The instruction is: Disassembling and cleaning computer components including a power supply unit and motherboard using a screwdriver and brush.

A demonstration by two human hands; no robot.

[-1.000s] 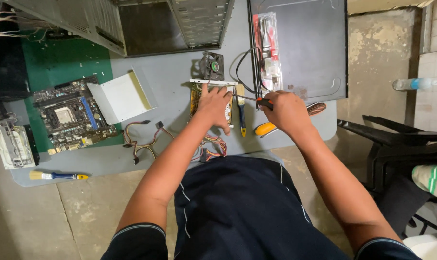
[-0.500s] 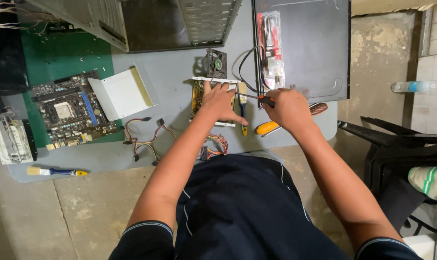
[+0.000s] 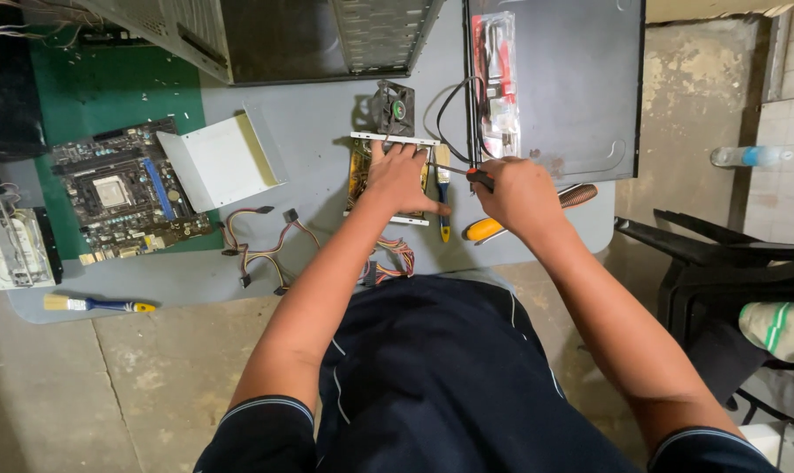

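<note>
left hand (image 3: 403,178): spread flat, pressing open metal-framed circuit unit (image 3: 359,171) on grey table (image 3: 318,188) | right hand (image 3: 521,194): clamped on red-handled screwdriver (image 3: 467,173), tip at unit's right edge | beside right hand: two more screwdrivers, yellow-handled (image 3: 483,229), brown-handled (image 3: 578,194)

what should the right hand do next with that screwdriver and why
Probably turn the screwdriver in place. The right hand holds it with the tip at the edge of the open power supply unit, while the left hand presses flat on the unit to steady it.

Opened power supply (image 3: 388,180) (flat), screwdriver (image 3: 467,175)
</note>
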